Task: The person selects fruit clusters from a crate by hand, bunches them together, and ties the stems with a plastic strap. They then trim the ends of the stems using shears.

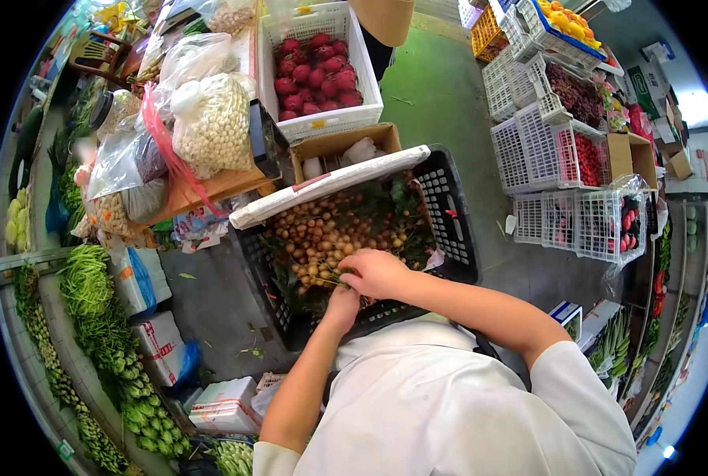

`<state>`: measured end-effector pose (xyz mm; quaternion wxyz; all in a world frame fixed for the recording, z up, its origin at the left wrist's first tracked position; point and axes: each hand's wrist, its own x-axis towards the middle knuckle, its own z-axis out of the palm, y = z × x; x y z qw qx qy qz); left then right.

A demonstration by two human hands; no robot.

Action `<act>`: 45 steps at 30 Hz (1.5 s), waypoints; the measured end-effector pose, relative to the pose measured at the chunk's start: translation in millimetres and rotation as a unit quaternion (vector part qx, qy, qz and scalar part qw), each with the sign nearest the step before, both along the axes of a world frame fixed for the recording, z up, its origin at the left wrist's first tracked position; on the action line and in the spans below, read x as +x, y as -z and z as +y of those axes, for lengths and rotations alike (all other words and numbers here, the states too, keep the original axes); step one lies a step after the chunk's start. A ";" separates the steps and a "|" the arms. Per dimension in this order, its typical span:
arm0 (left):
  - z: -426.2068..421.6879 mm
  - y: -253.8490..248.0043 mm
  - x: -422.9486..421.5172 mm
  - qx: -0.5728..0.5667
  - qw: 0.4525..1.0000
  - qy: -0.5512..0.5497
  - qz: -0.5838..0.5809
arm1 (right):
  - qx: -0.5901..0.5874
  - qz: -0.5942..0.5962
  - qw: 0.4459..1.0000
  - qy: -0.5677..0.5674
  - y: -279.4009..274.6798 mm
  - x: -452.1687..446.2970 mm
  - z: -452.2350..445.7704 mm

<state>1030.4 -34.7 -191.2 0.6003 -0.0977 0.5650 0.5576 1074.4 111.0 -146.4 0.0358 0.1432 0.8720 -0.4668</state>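
Note:
Bunches of round brown longans [314,238], with dark green leaves [390,202], fill a black plastic crate [453,214] in front of me. My right hand [376,275] reaches in over the fruit from the right, its fingers curled around a small green longan twig. Just below and touching it, my left hand [344,308] comes up with fingers closed; what they pinch is hidden. A white foam slab [330,186] lies across the far edge of the crate.
Beyond the crate stand an open cardboard box [342,147] and a white crate of red dragon fruit [370,103]. Bagged goods [211,127] crowd a table at left. Leafy greens [104,309] line the left side; stacked white fruit crates [529,151] stand at right.

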 end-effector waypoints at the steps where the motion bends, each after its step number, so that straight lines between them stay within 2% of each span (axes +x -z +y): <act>1: -0.4 3.2 1.6 0.040 0.998 0.029 0.048 | 0.034 -0.078 0.996 -0.026 -10.5 -5.3 -0.7; 2: -1.0 6.6 2.2 0.039 0.998 0.028 0.048 | 0.069 -0.156 0.984 -0.053 -16.6 -10.1 -1.6; 4: -0.1 10.0 4.1 -0.024 0.987 0.113 0.111 | 0.063 -0.180 0.981 -0.048 -14.8 -14.7 -3.0; 5: 1.8 12.1 5.8 -0.023 0.988 0.111 0.110 | 0.053 -0.191 0.980 -0.028 -10.5 -16.2 -2.9; 7: 7.6 10.7 5.1 -0.014 0.994 0.056 0.090 | 0.043 -0.202 0.978 -0.010 4.6 -16.9 -4.7; 8: 7.9 9.7 2.8 -0.014 0.994 0.053 0.089 | 0.016 -0.177 0.983 0.041 14.1 -14.8 -6.8; 9: 7.6 9.6 0.5 -0.028 0.999 0.017 0.032 | -0.011 -0.151 0.984 0.092 18.3 -13.9 -7.9; 10: 7.5 9.2 -0.7 -0.042 0.999 -0.019 -0.026 | -0.010 -0.152 0.984 0.090 22.0 -11.8 -8.1; 12: 7.6 8.6 -0.1 -0.038 0.998 -0.032 -0.030 | -0.042 -0.125 0.984 0.123 28.2 -7.6 -6.0; 19: 5.1 13.7 -2.3 -0.044 0.995 -0.051 -0.070 | -0.023 -0.169 0.985 0.034 27.9 -15.1 2.6; 20: 5.5 15.3 -1.7 -0.044 0.995 -0.051 -0.071 | -0.053 -0.205 0.977 0.030 26.6 -19.3 5.3; 22: 7.1 16.4 -1.5 -0.031 0.985 -0.090 -0.145 | -0.083 -0.242 0.967 0.023 16.9 -24.2 5.0; 24: 8.6 16.6 -1.3 -0.029 0.985 -0.093 -0.145 | 0.012 -0.245 0.969 0.025 1.5 -27.7 1.1; 25: 8.0 18.3 -1.0 -0.027 0.985 -0.093 -0.144 | 0.146 -0.201 0.968 0.031 -11.0 -28.0 -6.5; 26: 6.6 20.1 -1.3 -0.027 0.985 -0.094 -0.144 | 0.146 -0.201 0.968 0.030 -17.6 -30.9 -8.5; 28: 6.6 25.9 -0.9 -0.027 0.992 -0.023 -0.120 | 0.160 -0.033 0.986 0.018 -24.9 -35.8 -8.4; 29: 6.8 27.5 1.3 -0.025 0.992 -0.019 -0.119 | 0.152 0.011 0.988 -0.032 -22.2 -41.5 -6.7; 30: 8.1 23.4 2.1 -0.026 0.995 -0.016 -0.098 | 0.155 0.012 0.988 -0.028 -10.4 -45.7 -7.5; 32: 8.4 22.7 3.4 -0.027 0.997 -0.011 -0.074 | 0.164 -0.123 0.970 -0.134 20.1 -52.4 -9.9; 34: 6.0 34.4 3.9 -0.036 0.997 0.011 -0.062 | 0.199 -0.146 0.958 -0.143 20.4 -57.7 -9.6; 36: 0.9 43.2 7.7 -0.043 0.998 0.007 -0.053 | 0.151 -0.203 0.958 -0.135 20.3 -63.2 -10.9; 40: -1.3 50.2 11.4 -0.065 0.997 0.012 -0.032 | 0.087 -0.216 0.965 -0.122 19.1 -65.2 -8.0; 43: 1.1 41.3 10.7 -0.065 0.998 -0.001 -0.010 | 0.045 -0.207 0.972 -0.098 12.9 -70.5 -7.8; 45: 1.5 40.8 6.3 -0.076 0.997 0.026 -0.011 | 0.002 -0.129 0.992 -0.012 3.8 -74.3 -9.0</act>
